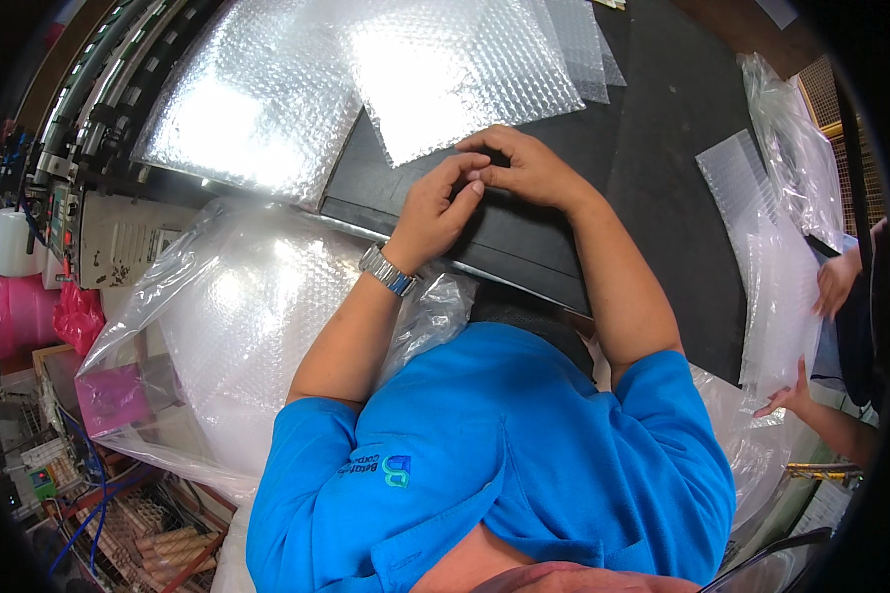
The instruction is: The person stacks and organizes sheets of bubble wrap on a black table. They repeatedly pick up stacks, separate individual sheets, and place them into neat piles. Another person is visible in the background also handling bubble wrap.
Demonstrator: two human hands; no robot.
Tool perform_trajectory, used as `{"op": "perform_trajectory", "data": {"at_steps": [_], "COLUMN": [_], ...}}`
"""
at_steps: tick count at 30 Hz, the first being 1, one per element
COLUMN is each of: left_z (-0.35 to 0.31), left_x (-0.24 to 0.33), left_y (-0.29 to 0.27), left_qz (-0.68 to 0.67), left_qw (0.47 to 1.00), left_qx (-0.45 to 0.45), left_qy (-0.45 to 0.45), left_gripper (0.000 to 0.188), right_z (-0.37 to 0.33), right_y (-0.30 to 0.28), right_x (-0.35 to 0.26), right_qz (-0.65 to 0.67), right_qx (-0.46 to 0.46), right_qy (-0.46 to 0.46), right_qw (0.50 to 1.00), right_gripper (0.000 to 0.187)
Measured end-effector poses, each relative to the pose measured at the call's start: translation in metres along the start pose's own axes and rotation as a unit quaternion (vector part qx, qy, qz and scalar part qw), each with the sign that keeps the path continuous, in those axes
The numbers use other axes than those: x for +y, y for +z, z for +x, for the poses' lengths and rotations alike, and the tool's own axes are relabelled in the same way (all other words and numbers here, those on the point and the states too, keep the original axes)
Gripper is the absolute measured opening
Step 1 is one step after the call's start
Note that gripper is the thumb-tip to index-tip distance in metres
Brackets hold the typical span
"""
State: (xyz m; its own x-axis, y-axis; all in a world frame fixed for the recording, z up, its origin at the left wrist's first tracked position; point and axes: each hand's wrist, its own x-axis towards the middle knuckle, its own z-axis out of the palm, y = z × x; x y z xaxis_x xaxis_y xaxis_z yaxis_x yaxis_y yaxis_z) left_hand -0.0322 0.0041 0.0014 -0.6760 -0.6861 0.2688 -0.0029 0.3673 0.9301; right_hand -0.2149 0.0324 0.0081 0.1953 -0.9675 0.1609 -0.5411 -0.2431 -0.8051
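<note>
Clear bubble wrap (465,74) lies just beyond the fingers of the left hand (433,208) and right hand (534,170). They curl narrow — anything held, I cannot tell. Light pinching should suit.

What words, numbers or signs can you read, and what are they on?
Blue shirt: slanted lettering beside a blue-and-green logo on the chest; I won't copy the words out.
Wristwatch: any marks are too small to read.
Pale sheet at lower right: marks too small and blurred.
Bubble wrap sheets by the hands: no writing that I can see.
</note>
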Motion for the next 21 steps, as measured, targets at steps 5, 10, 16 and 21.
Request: {"op": "perform_trajectory", "data": {"at_steps": [5,10,16,21], "left_z": [-0.0003,0.0002,0.0003,0.0007], "left_x": [-0.0008,0.0017,-0.0015,-0.0024], "left_y": [0.0,-0.0001,0.0018,0.0024], "left_qz": [-0.002,0.008,0.003,0.015], "left_qw": [1.0,1.0,1.0,0.999], "left_qx": [-0.001,0.001,0.016,0.02], "left_qy": [-0.002,-0.001,0.018,0.028], "left_gripper": [0.028,0.028,0.026,0.026], "right_z": [0.0,-0.0002,-0.0009,-0.0015], "right_y": [-0.0001,0.0,-0.0009,-0.0006], "right_x": [0.0012,0.0014,-0.0004,-0.0026], "right_qz": [-0.001,0.003,0.015,0.021], "right_qx": [0.0,0.001,0.0,0.006], "right_qy": [-0.005,0.01,0.021,0.013], "right_qw": [1.0,1.0,1.0,1.0], "right_gripper": [0.039,0.04,0.045,0.04]}}
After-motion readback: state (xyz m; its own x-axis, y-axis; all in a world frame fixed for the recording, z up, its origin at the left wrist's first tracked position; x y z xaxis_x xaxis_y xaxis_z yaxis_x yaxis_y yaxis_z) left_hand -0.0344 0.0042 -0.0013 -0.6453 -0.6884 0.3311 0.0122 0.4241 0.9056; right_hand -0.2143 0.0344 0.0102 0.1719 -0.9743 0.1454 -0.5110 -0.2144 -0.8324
